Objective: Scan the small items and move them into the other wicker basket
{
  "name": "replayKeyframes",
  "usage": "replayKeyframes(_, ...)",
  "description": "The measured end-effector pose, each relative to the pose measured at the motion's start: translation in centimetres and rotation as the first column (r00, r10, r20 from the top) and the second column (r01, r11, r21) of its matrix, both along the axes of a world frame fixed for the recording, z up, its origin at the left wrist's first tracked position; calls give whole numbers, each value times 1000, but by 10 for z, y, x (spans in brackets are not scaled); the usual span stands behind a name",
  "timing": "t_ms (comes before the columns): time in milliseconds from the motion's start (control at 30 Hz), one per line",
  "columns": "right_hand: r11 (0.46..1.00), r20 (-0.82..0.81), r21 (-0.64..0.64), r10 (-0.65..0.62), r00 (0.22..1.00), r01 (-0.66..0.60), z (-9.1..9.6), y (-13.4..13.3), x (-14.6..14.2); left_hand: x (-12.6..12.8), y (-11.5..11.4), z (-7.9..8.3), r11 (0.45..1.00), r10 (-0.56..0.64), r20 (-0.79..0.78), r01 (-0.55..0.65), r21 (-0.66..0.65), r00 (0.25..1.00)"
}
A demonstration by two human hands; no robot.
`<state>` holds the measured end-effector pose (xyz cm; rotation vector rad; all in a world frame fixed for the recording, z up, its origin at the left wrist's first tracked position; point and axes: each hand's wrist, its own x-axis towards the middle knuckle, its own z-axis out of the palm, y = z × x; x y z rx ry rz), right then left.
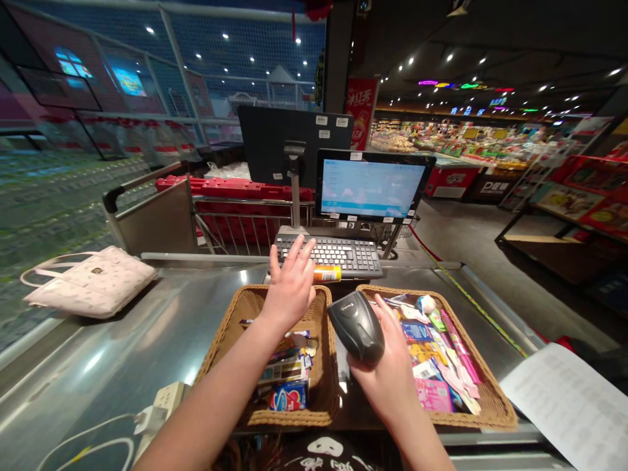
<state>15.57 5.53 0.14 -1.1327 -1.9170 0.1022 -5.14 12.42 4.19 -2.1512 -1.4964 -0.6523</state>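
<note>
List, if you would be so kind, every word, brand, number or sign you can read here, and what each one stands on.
"冰红茶" on the red banner
"S" on the blue-and-red packet
"D", then blurred characters, on the black sign
Too small or blurred to read: the logo on the black barcode scanner, the monitor screen, the printed sheet and the other packets.

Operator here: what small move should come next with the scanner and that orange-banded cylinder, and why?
Probably turn the handheld barcode scanner, held in the right hand, toward the orange-banded cylinder at the left hand. The scanner's head lies close to that cylinder, which sits above the wicker basket, so a slight tilt seems enough.
</note>
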Motion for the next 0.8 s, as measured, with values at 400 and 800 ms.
replayKeyframes(400,1000,-20,-11,-18,1000,18,-6,6,-6,-12,-18,-20,992,8,-36,-13,-128,999)
replayKeyframes(800,998,-13,-50,41,999,-42,-16,14,-24,-35,-51,-66,939,22,-40,-34,-342,999)
